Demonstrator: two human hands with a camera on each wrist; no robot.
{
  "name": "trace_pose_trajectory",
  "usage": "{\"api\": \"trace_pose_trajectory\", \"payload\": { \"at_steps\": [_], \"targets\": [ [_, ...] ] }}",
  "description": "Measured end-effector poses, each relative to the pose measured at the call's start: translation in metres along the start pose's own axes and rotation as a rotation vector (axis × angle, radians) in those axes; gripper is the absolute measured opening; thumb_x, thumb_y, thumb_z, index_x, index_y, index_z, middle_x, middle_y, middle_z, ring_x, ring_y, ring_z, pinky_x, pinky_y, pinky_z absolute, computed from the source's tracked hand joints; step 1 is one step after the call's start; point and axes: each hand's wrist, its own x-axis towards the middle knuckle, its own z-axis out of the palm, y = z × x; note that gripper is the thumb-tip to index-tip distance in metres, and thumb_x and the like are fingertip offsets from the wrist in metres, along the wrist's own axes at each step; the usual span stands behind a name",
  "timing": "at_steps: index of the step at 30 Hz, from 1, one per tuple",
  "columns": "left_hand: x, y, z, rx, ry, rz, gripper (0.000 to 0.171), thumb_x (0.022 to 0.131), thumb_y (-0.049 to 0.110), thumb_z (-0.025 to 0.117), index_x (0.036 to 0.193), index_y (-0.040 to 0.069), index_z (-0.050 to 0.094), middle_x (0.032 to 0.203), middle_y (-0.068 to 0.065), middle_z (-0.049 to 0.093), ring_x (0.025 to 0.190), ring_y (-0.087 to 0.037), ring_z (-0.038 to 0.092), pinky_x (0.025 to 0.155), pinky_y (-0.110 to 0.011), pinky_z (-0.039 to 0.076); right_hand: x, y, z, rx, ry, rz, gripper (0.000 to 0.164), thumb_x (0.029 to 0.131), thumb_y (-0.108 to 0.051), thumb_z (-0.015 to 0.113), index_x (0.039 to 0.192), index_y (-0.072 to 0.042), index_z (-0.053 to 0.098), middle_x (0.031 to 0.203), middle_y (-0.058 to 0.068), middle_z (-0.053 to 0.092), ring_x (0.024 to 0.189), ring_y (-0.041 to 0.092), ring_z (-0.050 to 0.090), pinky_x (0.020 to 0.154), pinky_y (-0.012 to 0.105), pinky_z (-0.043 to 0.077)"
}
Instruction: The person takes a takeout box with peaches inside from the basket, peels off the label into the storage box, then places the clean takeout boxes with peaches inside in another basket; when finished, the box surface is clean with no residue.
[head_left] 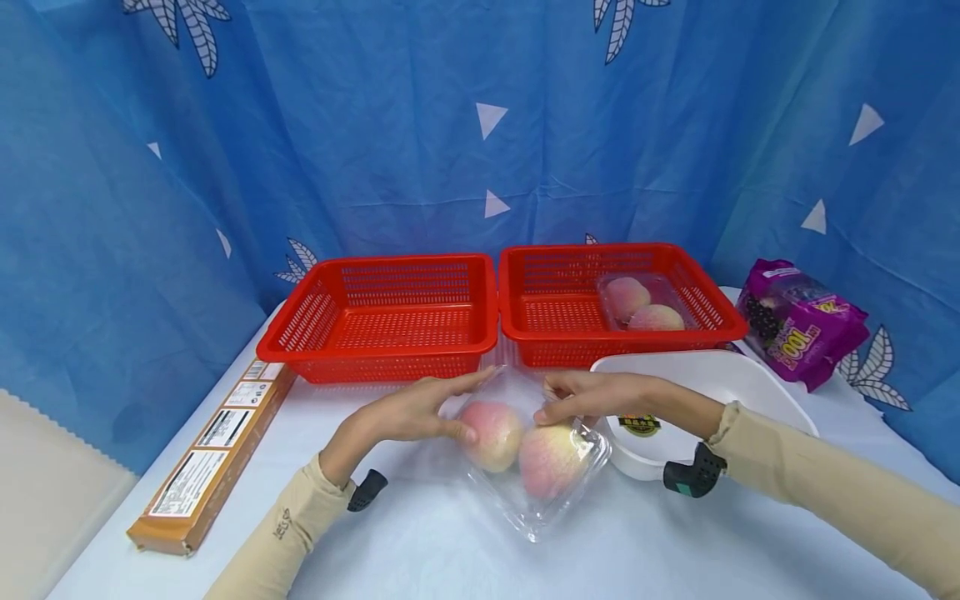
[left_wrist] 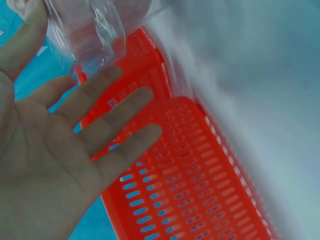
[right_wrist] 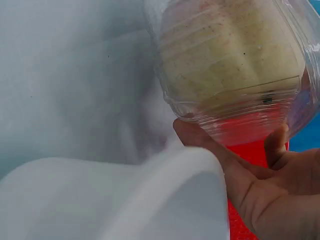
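Note:
Over the table in the head view, a clear plastic box (head_left: 517,492) is tilted between the two hands. Inside it sit two pink-and-yellow peaches (head_left: 553,460). My right hand (head_left: 592,393) pinches the box's right end between thumb and fingers; in the right wrist view, fingers (right_wrist: 270,185) bear against its edge. At the left side, my left hand (head_left: 420,410) has its thumb against the box. The left wrist view shows that palm (left_wrist: 45,160) with fingers extended and spread, the box's plastic (left_wrist: 90,30) just beyond them.
Two red baskets (head_left: 386,367) stand behind; the right one holds another box of peaches (head_left: 648,304). A white basin (head_left: 716,375) sits close to my right forearm. At the far right lies a purple bag (head_left: 806,329); a long orange carton (head_left: 213,454) lies left.

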Motion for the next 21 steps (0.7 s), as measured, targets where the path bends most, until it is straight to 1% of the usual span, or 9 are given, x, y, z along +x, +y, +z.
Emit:
{"api": "trace_pose_trajectory", "payload": {
  "at_steps": [3,8,11,15,18,20,21],
  "targets": [
    [0.001,-0.001,0.000,0.023,0.007,0.009,0.085,0.085,0.032,0.072,0.153,0.032,0.022,0.152,0.001,0.036,0.136,-0.019,0.039,0.110,-0.046,0.034,-0.002,0.002,0.003,0.004,0.029,-0.010,0.039,0.085,-0.038,0.067,0.095,-0.008,0.044,0.091,0.009,0.052,0.088,0.022,0.052,0.068,0.033,0.049],
    [0.001,0.001,0.001,0.025,0.014,0.025,0.083,0.086,0.026,0.072,0.153,0.030,0.022,0.154,0.004,0.032,0.135,-0.022,0.041,0.110,-0.046,0.034,-0.005,0.005,0.006,0.033,0.049,-0.032,0.039,0.085,-0.038,0.068,0.094,-0.007,0.045,0.092,0.011,0.053,0.089,0.024,0.054,0.070,0.036,0.051],
    [0.002,0.004,0.001,0.026,0.025,0.040,0.082,0.087,0.022,0.071,0.153,0.027,0.024,0.154,0.004,0.032,0.135,-0.024,0.042,0.109,-0.046,0.035,-0.007,0.005,0.008,0.042,0.062,-0.046,0.039,0.085,-0.038,0.068,0.091,-0.007,0.045,0.089,0.010,0.054,0.087,0.023,0.054,0.068,0.035,0.050],
    [0.001,0.006,0.000,0.036,0.048,0.064,0.078,0.087,0.019,0.070,0.152,0.023,0.027,0.152,-0.002,0.036,0.132,-0.028,0.046,0.108,-0.045,0.037,-0.009,0.005,0.010,0.064,0.081,-0.051,0.037,0.086,-0.036,0.068,0.090,-0.008,0.044,0.087,0.009,0.054,0.084,0.022,0.053,0.066,0.032,0.049],
    [0.001,0.008,-0.001,0.042,0.069,0.073,0.075,0.087,0.020,0.070,0.151,0.020,0.031,0.150,-0.003,0.039,0.130,-0.029,0.047,0.107,-0.045,0.038,-0.011,0.004,0.011,0.083,0.098,-0.041,0.036,0.086,-0.034,0.069,0.092,-0.007,0.045,0.090,0.010,0.055,0.087,0.022,0.054,0.068,0.033,0.051],
    [0.001,0.010,-0.002,0.049,0.091,0.077,0.072,0.087,0.021,0.070,0.149,0.019,0.035,0.149,-0.002,0.041,0.130,-0.028,0.048,0.107,-0.045,0.038,-0.014,0.003,0.011,0.095,0.106,-0.038,0.037,0.086,-0.034,0.069,0.096,-0.006,0.046,0.096,0.011,0.055,0.092,0.024,0.055,0.072,0.036,0.053],
    [0.001,0.010,-0.002,0.052,0.105,0.081,0.070,0.087,0.021,0.071,0.148,0.018,0.037,0.148,-0.002,0.043,0.129,-0.027,0.049,0.107,-0.045,0.038,-0.016,0.002,0.010,0.105,0.108,-0.042,0.037,0.086,-0.033,0.068,0.101,-0.006,0.048,0.100,0.011,0.055,0.096,0.025,0.055,0.074,0.038,0.055]
  ]
}}
